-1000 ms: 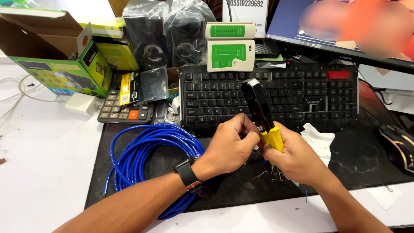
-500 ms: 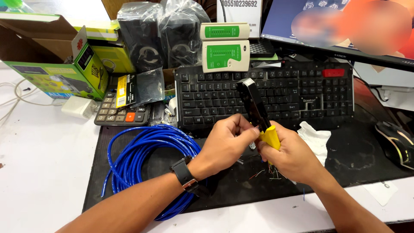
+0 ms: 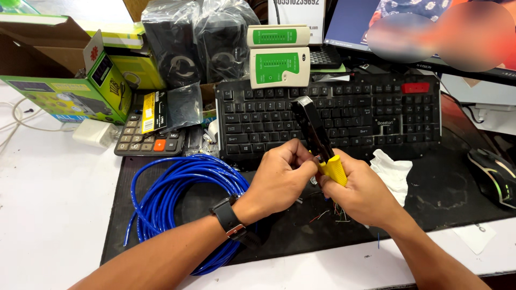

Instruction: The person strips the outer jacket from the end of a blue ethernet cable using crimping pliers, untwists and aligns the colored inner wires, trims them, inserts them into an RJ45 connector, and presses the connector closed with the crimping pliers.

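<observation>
Little has been moved since the earlier frames: both hands are kept together in front of the black keyboard [image 3: 328, 115], and the crimping tool [image 3: 317, 139] is held at much the same tilt, its black head lying over the lower keys. The right hand [image 3: 363, 193] is closed around the tool's yellow handles [image 3: 334, 171], while the left hand [image 3: 282, 180] is pinched narrow against the tool just below the keyboard's front edge, apparently feeding a cable end that is hidden by the fingers. The blue cable coil [image 3: 180, 204] is spread on the dark mat [image 3: 446, 198] on the bench, left of and below the keyboard. Trouble is judged likeliest from the concealed end: if the wires are squeezed before being seated, a bad joint could be made, and a fingertip so near the tool could be nipped. Cut wire scraps [image 3: 333, 212] lie below the keyboard under the hands, and a white tissue [image 3: 392, 172] sits just off its lower right corner.
</observation>
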